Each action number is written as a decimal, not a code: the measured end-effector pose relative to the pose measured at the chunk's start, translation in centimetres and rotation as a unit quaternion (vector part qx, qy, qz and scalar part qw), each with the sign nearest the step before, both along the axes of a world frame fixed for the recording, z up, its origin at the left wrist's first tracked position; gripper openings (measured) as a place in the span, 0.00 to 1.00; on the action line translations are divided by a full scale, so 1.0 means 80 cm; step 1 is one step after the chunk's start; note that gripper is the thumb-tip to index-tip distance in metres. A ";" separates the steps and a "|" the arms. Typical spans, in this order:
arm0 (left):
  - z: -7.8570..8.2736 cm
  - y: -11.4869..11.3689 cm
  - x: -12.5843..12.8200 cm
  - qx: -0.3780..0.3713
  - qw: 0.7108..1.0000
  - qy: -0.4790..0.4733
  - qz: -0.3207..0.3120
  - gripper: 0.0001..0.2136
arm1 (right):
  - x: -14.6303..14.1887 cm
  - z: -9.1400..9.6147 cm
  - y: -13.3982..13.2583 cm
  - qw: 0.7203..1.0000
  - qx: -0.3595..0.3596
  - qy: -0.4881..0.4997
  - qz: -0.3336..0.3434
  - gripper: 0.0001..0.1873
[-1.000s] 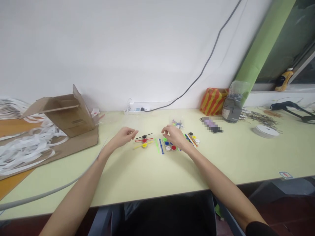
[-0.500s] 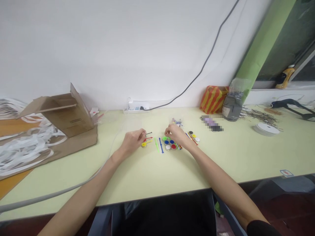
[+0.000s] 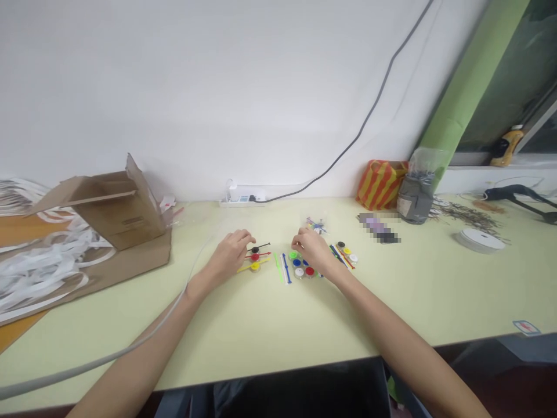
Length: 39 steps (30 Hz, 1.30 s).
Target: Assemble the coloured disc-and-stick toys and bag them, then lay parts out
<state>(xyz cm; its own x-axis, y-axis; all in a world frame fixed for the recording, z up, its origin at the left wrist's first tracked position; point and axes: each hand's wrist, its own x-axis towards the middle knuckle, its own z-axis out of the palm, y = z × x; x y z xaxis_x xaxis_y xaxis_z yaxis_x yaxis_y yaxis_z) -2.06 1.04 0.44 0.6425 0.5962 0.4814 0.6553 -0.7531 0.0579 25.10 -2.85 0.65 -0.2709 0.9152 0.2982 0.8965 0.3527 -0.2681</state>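
My left hand (image 3: pixel 231 253) is just left of three round spinner pieces, with its fingers curved, slightly apart and nothing visible in them. The black disc (image 3: pixel 255 250), red disc (image 3: pixel 255 257) and yellow disc (image 3: pixel 256 267) each carry an arrow of matching colour. My right hand (image 3: pixel 310 247) is pinched above the green disc (image 3: pixel 293 255); whatever is between its fingertips is hidden. Below it are a blue disc (image 3: pixel 296 263), a white disc (image 3: pixel 299 272) and a red disc (image 3: pixel 310 271) on clear bases. Loose green, white and blue arrows (image 3: pixel 285 268) lie between my hands.
More arrows (image 3: pixel 339 256) and discs (image 3: pixel 342 245) lie right of my right hand, and a clear bag of small parts (image 3: pixel 317 224) behind it. A cardboard box (image 3: pixel 117 215) stands left. A grey cable (image 3: pixel 143 337) crosses my left forearm. A white spool (image 3: pixel 481 240) lies right.
My left hand has drawn back slightly left and its fingers have loosened, uncovering the black disc and its arrow. My right hand stays over the discs. The view has shifted slightly.
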 end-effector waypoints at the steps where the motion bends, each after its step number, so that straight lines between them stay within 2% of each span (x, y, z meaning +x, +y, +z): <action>1: -0.002 0.004 -0.003 -0.003 1.000 0.006 0.008 0.19 | -0.003 -0.001 -0.001 1.000 0.010 -0.006 -0.001 0.10; 6: -0.020 0.035 -0.030 -0.014 0.997 -0.026 0.074 0.25 | -0.023 -0.003 -0.009 0.998 0.047 -0.021 0.020 0.13; 10: -0.021 0.044 -0.044 -0.015 0.994 -0.054 0.089 0.22 | -0.027 -0.005 -0.009 0.997 0.051 -0.039 0.047 0.13; 15: -0.006 0.020 -0.025 0.016 0.997 -0.063 0.032 0.20 | -0.010 -0.014 0.004 0.999 0.016 -0.037 0.018 0.08; 19: -0.002 0.005 -0.004 0.036 0.998 -0.034 -0.026 0.18 | -0.005 -0.019 0.009 1.000 -0.008 -0.020 0.022 0.07; 24: -0.002 0.002 0.005 0.038 0.998 -0.029 -0.041 0.16 | -0.003 -0.015 0.008 0.999 -0.019 -0.021 0.028 0.05; 27: 0.000 0.000 0.009 0.051 0.997 -0.033 -0.045 0.16 | -0.010 -0.009 0.003 1.000 0.010 -0.002 0.022 0.08; 30: -0.001 -0.002 0.014 0.071 0.995 -0.034 -0.060 0.17 | -0.032 -0.005 -0.010 0.994 0.050 0.027 0.090 0.08; 32: -0.002 -0.004 0.016 0.081 0.994 -0.031 -0.072 0.17 | -0.051 -0.005 -0.020 0.985 0.041 0.019 0.168 0.07; 34: -0.003 -0.005 0.018 0.089 0.993 -0.027 -0.078 0.16 | -0.066 -0.007 -0.028 0.978 0.025 -0.004 0.209 0.07; 36: -0.001 -0.006 0.019 0.099 0.992 -0.025 -0.081 0.16 | -0.071 -0.008 -0.030 0.979 0.019 -0.015 0.204 0.07; 39: 0.003 -0.008 0.016 0.112 0.990 -0.017 -0.087 0.15 | -0.062 -0.009 -0.024 0.987 0.024 -0.008 0.161 0.10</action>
<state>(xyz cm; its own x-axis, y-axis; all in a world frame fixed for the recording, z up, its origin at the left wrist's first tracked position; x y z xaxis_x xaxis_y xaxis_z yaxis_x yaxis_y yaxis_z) -0.77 0.42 0.71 0.7072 0.3542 0.6119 0.5157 -0.8504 -0.1038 20.18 -4.80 -0.09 -0.5497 0.7663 0.3326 0.7405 0.6313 -0.2306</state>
